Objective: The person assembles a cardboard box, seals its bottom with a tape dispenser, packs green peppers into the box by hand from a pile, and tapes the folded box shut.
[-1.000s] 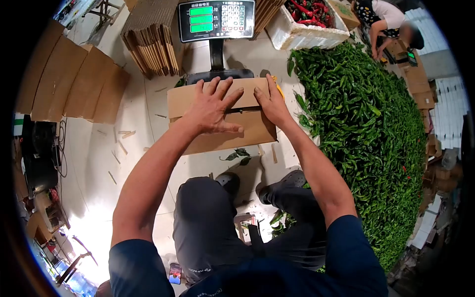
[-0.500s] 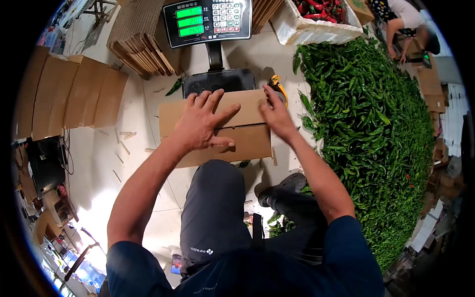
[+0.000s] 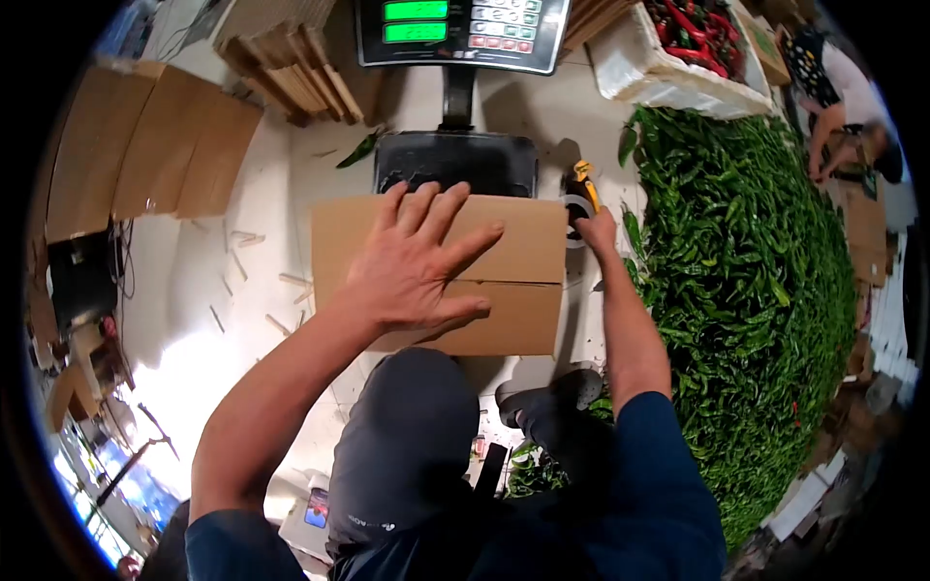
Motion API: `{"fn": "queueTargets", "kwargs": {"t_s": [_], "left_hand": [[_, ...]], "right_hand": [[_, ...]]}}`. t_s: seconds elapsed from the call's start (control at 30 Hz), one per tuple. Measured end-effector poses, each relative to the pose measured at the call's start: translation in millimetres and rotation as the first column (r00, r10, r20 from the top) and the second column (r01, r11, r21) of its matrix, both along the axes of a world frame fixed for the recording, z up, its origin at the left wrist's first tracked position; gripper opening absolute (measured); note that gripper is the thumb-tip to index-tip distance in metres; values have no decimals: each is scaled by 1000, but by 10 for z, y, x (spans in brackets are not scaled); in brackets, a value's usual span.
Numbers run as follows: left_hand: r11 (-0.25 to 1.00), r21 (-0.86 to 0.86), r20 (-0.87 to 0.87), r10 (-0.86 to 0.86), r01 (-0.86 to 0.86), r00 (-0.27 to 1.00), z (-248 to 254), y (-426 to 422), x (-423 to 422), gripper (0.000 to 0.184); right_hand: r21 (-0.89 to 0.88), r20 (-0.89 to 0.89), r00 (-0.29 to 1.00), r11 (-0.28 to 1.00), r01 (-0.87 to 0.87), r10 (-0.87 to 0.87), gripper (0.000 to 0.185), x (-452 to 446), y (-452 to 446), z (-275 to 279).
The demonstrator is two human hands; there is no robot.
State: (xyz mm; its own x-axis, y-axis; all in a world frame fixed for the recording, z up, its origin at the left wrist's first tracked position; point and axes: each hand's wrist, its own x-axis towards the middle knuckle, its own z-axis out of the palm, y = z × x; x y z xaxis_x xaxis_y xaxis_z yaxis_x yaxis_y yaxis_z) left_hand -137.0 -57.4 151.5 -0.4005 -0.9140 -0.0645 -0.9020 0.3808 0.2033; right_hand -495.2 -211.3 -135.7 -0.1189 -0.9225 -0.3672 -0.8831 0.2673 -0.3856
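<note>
My left hand (image 3: 412,261) lies spread on top of a closed cardboard box (image 3: 513,320), fingers apart, over the left part of its lid. The box's two top flaps meet along a seam. Off the box's right side, my right hand (image 3: 598,230) is closed at a yellow tape dispenser (image 3: 584,184) with a roll of tape in it; its fingers are partly hidden. Just beyond the box is the black platform of a weighing scale (image 3: 455,160), its green-lit display above.
A large heap of green chili peppers (image 3: 736,290) covers the floor at right. Behind it stands a white foam box (image 3: 668,82) of red peppers. Flattened cardboard (image 3: 286,58) and brown boxes (image 3: 136,145) stand at left. Another person (image 3: 843,97) crouches at far right.
My right hand has left the box's right edge and moved right to the tape dispenser. My left hand stays spread on the box. The view has shifted slightly.
</note>
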Motion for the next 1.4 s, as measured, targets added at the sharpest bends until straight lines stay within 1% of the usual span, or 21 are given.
{"fn": "queueTargets", "kwargs": {"t_s": [0.07,0.1,0.13,0.17,0.2,0.23,0.27,0.33,0.4,0.47,0.57,0.63,0.73,0.9,0.97,1.0,1.03,1.07,1.13,1.17,1.4], "left_hand": [[1000,-14,-26,0,0,1000,-24,48,-38,85],[1000,-28,-32,3,-3,999,-28,55,-41,86],[999,-44,-36,6,-8,999,-24,71,-30,87],[999,-54,-40,-1,-1,999,-22,82,-19,88],[998,-69,-46,-7,4,999,-30,80,-12,90],[997,-80,-55,-10,5,998,-43,98,-5,91],[997,-78,-62,-4,-1,998,-47,123,-2,94],[996,-87,-73,1,-7,997,-36,103,6,100],[996,-88,-94,4,-12,996,-67,113,8,101],[997,-76,-61,1,-5,998,-57,110,39,104],[999,-45,6,-27,28,1000,-39,135,32,107],[998,-63,1,-28,28,1000,-74,138,55,107],[996,-81,-51,-33,29,998,-74,145,79,93],[991,-110,-314,-107,76,943,-120,151,186,79],[956,293,-698,212,2,684,109,331,335,70],[875,482,-778,402,48,483,170,455,381,66],[832,555,-788,526,0,321,214,545,390,48],[732,680,-731,671,43,125,270,596,359,44],[507,837,-455,853,204,-256,468,662,281,38],[443,869,-360,871,220,-334,579,671,211,34],[517,827,-446,842,221,-304,813,659,111,34]], "right_hand": [[161,-9,988,976,-148,151,42,-116,-184,293],[255,-119,969,950,-181,216,39,-51,-270,646],[249,-73,983,958,-145,168,38,-159,-390,719],[222,41,982,957,-187,183,36,-260,-497,923],[159,269,961,982,-100,54,36,-75,-391,1530],[26,347,926,986,-167,147,45,-40,-328,1959],[-75,347,910,974,-214,227,55,14,-267,2311],[-204,406,877,961,-186,256,55,333,51,3101],[-296,475,802,924,-241,362,56,465,408,3487],[-606,476,553,711,-357,683,56,648,763,3393],[-642,387,393,550,-534,834,55,913,1029,2983],[-641,419,420,590,-492,805,57,977,1116,2813],[-527,416,475,632,-569,775,61,881,1161,2805],[-461,370,499,621,-634,784,62,861,1128,2897],[-441,389,504,636,-633,771,62,866,1120,2911],[-426,399,510,647,-633,762,62,856,1127,2922],[-439,363,514,629,-641,777,63,859,1129,2944],[-450,329,517,612,-651,791,64,867,1139,2969],[-465,273,507,574,-674,817,66,913,1132,3002],[-472,251,505,560,-681,826,67,915,1136,3007],[-432,305,533,614,-661,789,69,841,1128,2959]]}}
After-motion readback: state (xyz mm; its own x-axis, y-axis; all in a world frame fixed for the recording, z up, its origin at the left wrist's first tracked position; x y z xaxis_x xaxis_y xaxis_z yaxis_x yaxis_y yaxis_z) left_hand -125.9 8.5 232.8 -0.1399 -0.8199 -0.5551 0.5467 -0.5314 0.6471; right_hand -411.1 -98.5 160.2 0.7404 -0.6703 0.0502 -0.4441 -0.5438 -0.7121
